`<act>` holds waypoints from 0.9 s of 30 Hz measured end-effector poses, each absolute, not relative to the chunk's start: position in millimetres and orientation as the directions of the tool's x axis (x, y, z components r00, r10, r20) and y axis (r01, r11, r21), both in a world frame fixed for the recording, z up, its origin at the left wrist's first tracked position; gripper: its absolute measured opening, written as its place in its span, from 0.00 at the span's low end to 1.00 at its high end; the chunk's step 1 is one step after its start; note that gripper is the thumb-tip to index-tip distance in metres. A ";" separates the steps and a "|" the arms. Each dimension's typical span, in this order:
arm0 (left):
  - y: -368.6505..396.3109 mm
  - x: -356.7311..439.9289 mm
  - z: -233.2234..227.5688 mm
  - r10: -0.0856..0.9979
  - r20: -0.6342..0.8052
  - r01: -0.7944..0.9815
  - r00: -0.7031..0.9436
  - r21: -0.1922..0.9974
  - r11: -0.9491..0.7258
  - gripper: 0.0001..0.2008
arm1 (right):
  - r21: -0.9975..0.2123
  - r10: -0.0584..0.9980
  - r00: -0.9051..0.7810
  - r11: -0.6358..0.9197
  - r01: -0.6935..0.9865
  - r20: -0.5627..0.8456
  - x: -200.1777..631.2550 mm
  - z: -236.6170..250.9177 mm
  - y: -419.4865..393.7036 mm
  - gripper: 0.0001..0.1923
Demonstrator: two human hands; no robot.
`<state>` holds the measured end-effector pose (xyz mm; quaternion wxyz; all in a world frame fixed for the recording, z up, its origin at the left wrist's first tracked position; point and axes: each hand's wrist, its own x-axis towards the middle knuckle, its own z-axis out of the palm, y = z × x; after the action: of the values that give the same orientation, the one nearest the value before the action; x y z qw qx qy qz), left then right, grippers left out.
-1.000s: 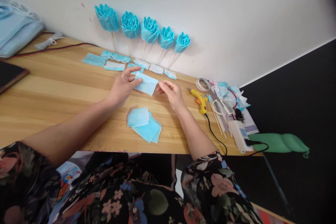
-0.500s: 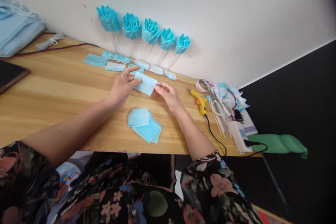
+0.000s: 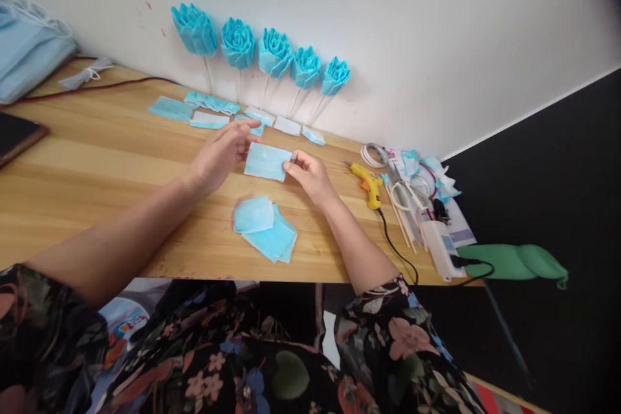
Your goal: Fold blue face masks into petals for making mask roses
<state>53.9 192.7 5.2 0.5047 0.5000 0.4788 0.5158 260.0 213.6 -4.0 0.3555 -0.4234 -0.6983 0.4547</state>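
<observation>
A light blue rectangle of face-mask fabric is pinched at its right end between the thumb and fingers of my right hand. My left hand is just off the left end of the piece, its fingers apart and pointing right. Whether a left fingertip still brushes the fabric's back is hidden. Below, on the wooden table, lies a small overlapping pile of blue fabric pieces. Beyond my hands, several folded strips lie in a row.
Several blue fabric roses on sticks lean against the wall. To the right are a yellow glue gun, scissors, sticks and a white power strip. A blue mask stack and a dark tablet-like object sit left.
My left thumb has come off the fabric and the left hand has drawn slightly left. The piece now hangs flatter from my right hand. The view has shifted a little.
</observation>
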 end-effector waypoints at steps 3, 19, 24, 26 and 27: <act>190.0 54.4 5.1 0.989 0.141 0.261 0.044 0.954 -0.147 0.23 | -0.888 0.903 -0.411 0.289 0.358 0.128 258.3 -1.6 210.6 0.13; 187.3 58.7 3.6 0.985 -0.065 -0.032 0.163 0.997 0.072 0.13 | -0.982 0.889 -0.443 0.172 0.080 0.120 264.4 -3.5 215.1 0.19; 185.5 60.2 5.6 0.973 -0.079 -0.118 0.218 0.987 0.107 0.13 | -0.994 0.907 -0.415 0.098 0.046 0.070 259.7 -8.2 216.1 0.20; 185.0 60.7 6.0 0.969 -0.081 -0.106 0.233 0.989 0.108 0.13 | -0.995 0.903 -0.424 0.096 0.037 0.072 257.1 -8.5 214.3 0.21; 184.9 60.8 6.2 0.968 -0.083 -0.098 0.235 0.989 0.108 0.14 | -0.995 0.901 -0.428 0.098 0.029 0.076 256.2 -8.2 213.4 0.21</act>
<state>60.8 184.9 6.2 0.6049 0.5017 0.4337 0.4407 256.2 213.4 -8.2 0.3880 -0.3684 -0.6312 0.5616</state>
